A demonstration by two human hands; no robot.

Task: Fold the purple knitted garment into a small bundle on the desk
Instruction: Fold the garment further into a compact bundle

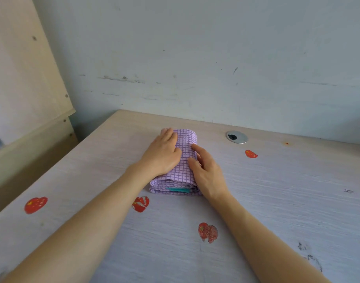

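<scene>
Purple garment (184, 158), checked in darker lines, lies folded into a compact stacked bundle near the middle of the desk (287, 201), its layered edges facing the camera with a teal strip (178, 189) showing between the lower layers. Left hand (162, 154) rests flat on the bundle's left side, fingers straight and together, reaching toward its far end. Right hand (207, 172) lies against the bundle's right side, fingers loosely extended, fingertips on the top fabric; neither hand grips or pinches the cloth. The two hands sit close together, parted by a narrow strip of fabric. Desk surface is pale wood-grain laminate, scuffed with dark marks at the right, bearing red heart-shaped stickers (35, 204), several worn. A round metal cable grommet (237, 137) is set in the desk beyond and to the right of the bundle, well apart from it. Behind the desk stands a pale blue-grey wall (216, 58) with scratches and smudges; a light wooden panel (22, 68) leans in at the left. The bundle's left edge is hidden under the left hand and wrist, and the nature of the teal strip cannot be made out
</scene>
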